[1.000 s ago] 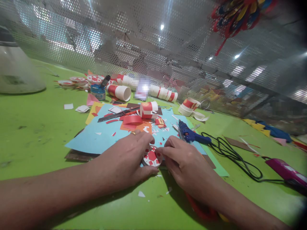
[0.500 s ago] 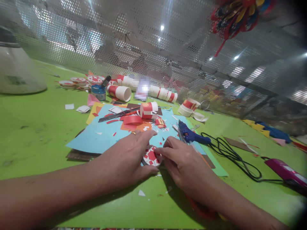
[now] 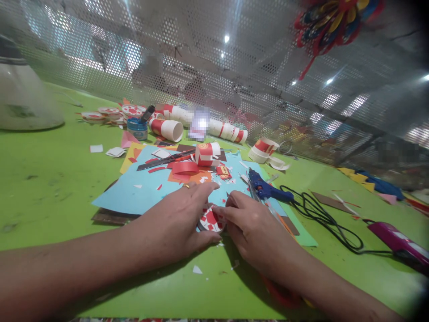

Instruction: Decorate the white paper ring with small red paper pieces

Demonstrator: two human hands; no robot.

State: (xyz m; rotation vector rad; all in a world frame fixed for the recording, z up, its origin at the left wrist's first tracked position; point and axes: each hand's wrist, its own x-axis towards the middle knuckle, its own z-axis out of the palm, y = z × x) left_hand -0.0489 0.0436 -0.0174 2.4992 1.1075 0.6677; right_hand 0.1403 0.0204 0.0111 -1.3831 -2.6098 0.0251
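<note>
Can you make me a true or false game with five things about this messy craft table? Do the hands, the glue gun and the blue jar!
1. The left hand and the right hand both touch the round red-and-white piece. True.
2. The glue gun is bright yellow. False: the glue gun is blue.
3. There is a ring on the left hand. True.
4. The blue jar is between the two hands. False: the blue jar is farther back, past the light blue paper.
5. The red-and-white cup beside the blue jar lies on its side. True.
</note>
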